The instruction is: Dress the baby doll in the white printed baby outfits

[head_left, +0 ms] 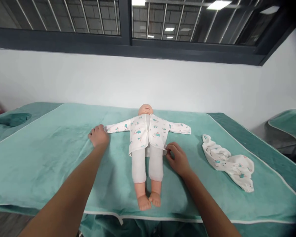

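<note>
A baby doll (pixel 156 186) lies on its back, arms stretched out sideways, its feet toward me. It wears a white baby jacket (pixel 138 131) with a small teal and red print; the front is unfastened, and the long sleeves cover the arms. White cloth covers the upper legs, while the lower legs and feet are bare. My left hand (pixel 98 135) is closed at the cuff of the sleeve on the left, its fingertips partly hidden. At the jacket's lower right corner, my right hand (pixel 178 158) pinches the hem between thumb and fingers.
Crumpled printed baby pants (pixel 229 161) lie to the right of the doll. A teal plush cover (pixel 64 148) with white piping spreads under everything. Behind it stands a white wall (pixel 101 79) below a dark-framed window (pixel 128 42) with bars. Another teal padded piece (pixel 291 123) is at far right.
</note>
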Demonstrator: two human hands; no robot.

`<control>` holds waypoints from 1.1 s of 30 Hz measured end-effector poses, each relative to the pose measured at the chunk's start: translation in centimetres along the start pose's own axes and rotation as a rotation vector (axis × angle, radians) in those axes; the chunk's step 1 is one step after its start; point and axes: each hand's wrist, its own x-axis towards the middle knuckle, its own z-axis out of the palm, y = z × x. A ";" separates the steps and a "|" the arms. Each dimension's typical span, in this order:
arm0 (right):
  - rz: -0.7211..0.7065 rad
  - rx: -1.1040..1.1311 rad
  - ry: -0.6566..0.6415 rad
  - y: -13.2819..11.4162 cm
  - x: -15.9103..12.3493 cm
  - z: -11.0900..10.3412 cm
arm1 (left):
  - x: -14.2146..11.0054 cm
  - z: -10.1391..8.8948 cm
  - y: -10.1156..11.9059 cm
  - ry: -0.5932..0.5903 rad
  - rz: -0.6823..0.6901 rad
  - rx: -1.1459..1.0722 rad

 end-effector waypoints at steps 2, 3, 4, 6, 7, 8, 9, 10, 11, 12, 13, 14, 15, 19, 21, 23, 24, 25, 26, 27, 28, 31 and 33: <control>0.058 0.040 0.049 0.0 -0.3 -0.3 | 0.2 0.0 -0.1 0.006 -0.037 -0.023; 0.089 0.067 0.075 0.0 -0.4 -0.4 | 0.3 0.0 -0.2 0.010 -0.057 -0.035; 0.115 0.097 0.099 0.0 -0.4 -0.6 | 0.4 0.0 -0.3 0.012 -0.072 -0.047; 0.162 0.162 0.143 0.0 -0.4 -0.8 | 0.7 0.0 -0.5 0.011 -0.084 -0.068; 0.185 0.192 0.162 0.1 -0.4 -0.9 | 0.8 0.0 -0.5 0.010 -0.085 -0.076; 0.210 0.215 0.182 0.1 -0.3 -1.0 | 0.9 0.1 -0.5 0.009 -0.086 -0.084; 0.234 0.229 0.201 0.1 -0.2 -1.0 | 1.0 0.1 -0.5 0.008 -0.090 -0.092; 0.258 0.235 0.215 0.1 -0.2 -1.0 | 1.1 0.1 -0.5 0.011 -0.100 -0.099; 0.278 0.237 0.223 0.2 -0.1 -1.0 | 1.2 0.2 -0.4 0.016 -0.114 -0.104; 0.297 0.235 0.225 0.2 -0.1 -1.0 | 1.3 0.2 -0.4 0.022 -0.128 -0.110; 0.316 0.235 0.224 0.3 -0.1 -0.9 | 1.3 0.2 -0.3 0.027 -0.137 -0.115; 0.339 0.241 0.224 0.3 -0.1 -0.9 | 1.4 0.2 -0.3 0.030 -0.140 -0.120; 0.367 0.255 0.231 0.4 0.1 -0.8 | 1.4 0.2 -0.2 0.031 -0.134 -0.125; 0.471 0.364 0.268 0.2 2.3 -0.6 | 1.2 0.3 -0.2 0.021 -0.086 -0.123; 0.476 0.403 0.239 -0.6 4.7 -0.3 | 1.2 0.4 -0.2 0.021 -0.074 -0.109; 0.470 0.376 0.173 -1.9 7.6 0.2 | 1.2 0.6 -0.3 0.020 -0.063 -0.095; 0.475 0.334 0.106 -2.5 9.2 0.5 | 1.2 0.7 -0.4 0.016 -0.056 -0.088; 0.479 0.277 0.049 -3.1 10.7 0.9 | 1.2 0.7 -0.4 0.011 -0.050 -0.081; 0.475 0.207 0.004 -3.5 12.0 1.4 | 1.2 0.7 -0.5 0.006 -0.045 -0.074; 0.472 0.123 -0.025 -3.8 13.2 1.9 | 1.2 0.7 -0.5 0.003 -0.042 -0.067; 0.470 0.037 -0.034 -3.8 14.2 2.4 | 1.1 0.6 -0.5 0.002 -0.040 -0.061; 0.509 -0.119 -0.045 -3.1 16.0 3.5 | 1.1 0.6 -0.4 0.009 -0.033 -0.045; 0.544 -0.122 -0.058 -2.3 16.3 3.9 | 1.1 0.6 -0.3 0.021 -0.028 -0.035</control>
